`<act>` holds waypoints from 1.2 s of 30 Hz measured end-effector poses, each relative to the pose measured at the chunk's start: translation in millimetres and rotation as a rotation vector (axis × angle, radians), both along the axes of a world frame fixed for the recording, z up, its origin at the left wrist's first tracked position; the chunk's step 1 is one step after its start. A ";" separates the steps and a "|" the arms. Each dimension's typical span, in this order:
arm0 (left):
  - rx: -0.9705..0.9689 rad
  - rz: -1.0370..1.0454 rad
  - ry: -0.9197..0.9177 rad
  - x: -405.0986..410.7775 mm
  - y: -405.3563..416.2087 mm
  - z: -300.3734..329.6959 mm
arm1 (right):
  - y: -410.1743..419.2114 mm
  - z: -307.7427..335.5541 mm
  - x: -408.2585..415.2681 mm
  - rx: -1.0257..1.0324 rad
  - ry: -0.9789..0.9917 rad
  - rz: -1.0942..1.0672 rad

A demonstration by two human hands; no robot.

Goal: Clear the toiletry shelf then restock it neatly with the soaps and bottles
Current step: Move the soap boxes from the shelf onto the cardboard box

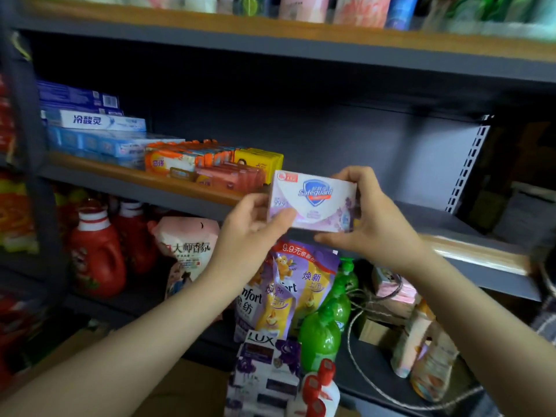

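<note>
Restocking looks partly done: your left hand (255, 227) and right hand (370, 218) together grip a Safeguard soap box (313, 201) at centre frame, just before the shelf (135, 179), whose nine o'clock end holds soaps (210, 167) while its three o'clock stretch lies bare.

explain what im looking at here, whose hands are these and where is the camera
There is no robot here. The single picture comes from a wide-angle camera worn on a person's head, looking forward and down at their own bare arms. Both hands, the left hand and the right hand, hold a white and purple Safeguard soap box in front of a wooden shelf. On the shelf's left part lie blue toothpaste boxes, orange soap packs and a yellow soap box; its right part is bare. Below stand red detergent bottles, refill pouches and green bottles.
</note>
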State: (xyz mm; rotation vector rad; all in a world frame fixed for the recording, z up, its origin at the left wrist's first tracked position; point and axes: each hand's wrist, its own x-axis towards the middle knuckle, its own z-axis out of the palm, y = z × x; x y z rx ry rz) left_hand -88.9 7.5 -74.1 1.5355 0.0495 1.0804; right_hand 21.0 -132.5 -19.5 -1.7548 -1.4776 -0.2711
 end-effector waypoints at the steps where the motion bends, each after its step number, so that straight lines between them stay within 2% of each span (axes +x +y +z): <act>1: -0.036 -0.015 -0.011 -3.7 0.0 -4.7 | 0.7 -8.4 -3.0 -0.014 0.023 0.014; 2: -0.040 -0.009 -0.019 -7.0 1.2 -10.0 | 2.1 -17.5 -5.2 -0.028 0.053 0.039; 4: 0.069 0.075 -0.016 -16.7 1.2 -14.4 | 6.9 -36.1 -7.2 -0.029 0.146 0.124; 8: 0.560 0.396 0.014 -35.7 -5.5 -15.8 | 18.7 -63.9 -2.6 -0.004 0.292 0.224; 10: 0.723 0.456 0.010 -41.1 -11.0 -16.5 | 23.3 -71.5 -1.2 -0.026 0.355 0.269; 14: 0.819 0.315 -0.007 -51.0 -5.4 -15.5 | 25.3 -79.0 -4.7 -0.133 0.406 0.357; 17: 0.773 0.204 0.019 -56.0 6.4 -20.4 | 23.9 -82.2 -4.1 -0.038 0.403 0.334; 19: 0.786 0.262 0.035 -56.0 16.5 -28.6 | 19.5 -82.3 -0.8 0.088 0.403 0.305; 22: 0.982 0.475 0.042 -51.4 28.2 -38.5 | 12.6 -80.4 0.2 0.202 0.309 0.286; 25: 1.076 0.599 0.012 -43.2 28.0 -41.8 | 10.8 -84.6 -4.7 0.285 0.184 0.244; 28: 0.947 0.556 0.021 -35.3 28.9 -47.8 | 6.9 -90.0 -9.9 0.368 0.033 0.217; 30: 0.723 0.374 0.070 -32.7 28.1 -52.9 | 3.7 -91.0 -16.9 0.382 -0.093 0.197; 33: 0.349 0.066 0.241 -30.9 25.3 -64.1 | 1.8 -90.6 -27.7 0.365 -0.201 0.128; 36: 0.140 -0.109 0.349 -28.3 22.4 -77.4 | 1.1 -93.2 -33.8 0.311 -0.213 0.104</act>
